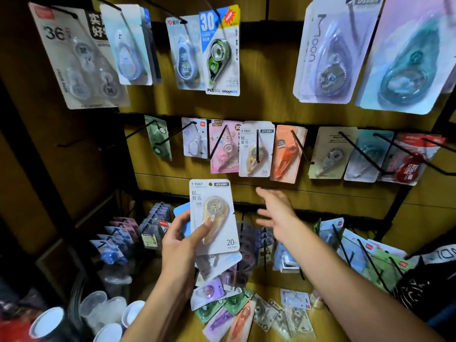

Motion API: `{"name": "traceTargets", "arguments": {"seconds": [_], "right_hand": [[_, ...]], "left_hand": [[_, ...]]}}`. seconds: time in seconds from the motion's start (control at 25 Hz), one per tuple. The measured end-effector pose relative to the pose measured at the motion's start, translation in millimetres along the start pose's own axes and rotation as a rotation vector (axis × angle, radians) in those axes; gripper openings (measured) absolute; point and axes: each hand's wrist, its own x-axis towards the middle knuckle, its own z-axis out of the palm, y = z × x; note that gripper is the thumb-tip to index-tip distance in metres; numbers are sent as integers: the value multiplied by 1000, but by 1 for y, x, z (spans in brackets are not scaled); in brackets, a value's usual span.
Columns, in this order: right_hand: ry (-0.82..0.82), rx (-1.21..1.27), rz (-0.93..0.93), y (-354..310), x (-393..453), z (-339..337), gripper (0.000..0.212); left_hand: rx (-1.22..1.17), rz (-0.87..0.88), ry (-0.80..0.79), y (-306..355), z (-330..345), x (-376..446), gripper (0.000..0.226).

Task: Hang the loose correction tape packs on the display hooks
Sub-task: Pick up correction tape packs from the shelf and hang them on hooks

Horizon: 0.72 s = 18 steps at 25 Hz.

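Amber correction tape pack [214, 215] marked T-9267 is upright in the left hand [181, 240], thumb across its blister, fingers curled behind a small stack. Right hand [276, 213] hangs beside it, fingers spread wide, gripping nothing. A matching pack [256, 149] hangs on a hook [257, 146] above; loose packs [246, 314] litter the worktop [269, 285].

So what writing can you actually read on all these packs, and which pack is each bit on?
"T-9267", "20": pack held in the left hand, peach tape.
"T-9267", "20": matching pack on the middle row.
"30", "NEW", "PET", "bitoon": green tape pack, top row.
"36": grey multi-pack, top left.
"Moon": large lilac pack, top right.
Chinese characters and small print elsewhere: too blurred to read.
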Motion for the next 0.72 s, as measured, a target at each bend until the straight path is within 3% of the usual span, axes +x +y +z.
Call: {"name": "traceTargets", "arguments": {"seconds": [0.12,0.2,0.36,0.48,0.72], "right_hand": [[-291,-59,-55,23,-58,-11,27],[-350,-128,-144,28,-83,-14,24],[-306,-62,-317,23,-101,-27,14],[-310,-29,-435,15,-105,-45,5],[-161,28,-589,4,-109,-52,8]], "left_hand": [[-34,-16,-46,-2,6,-11,41],[-22,-3,-82,-6,11,-18,46],[36,32,-76,-10,18,-33,43],[7,-2,-15,-9,18,-32,21],[34,-5,66,-3,17,-33,35]]}}
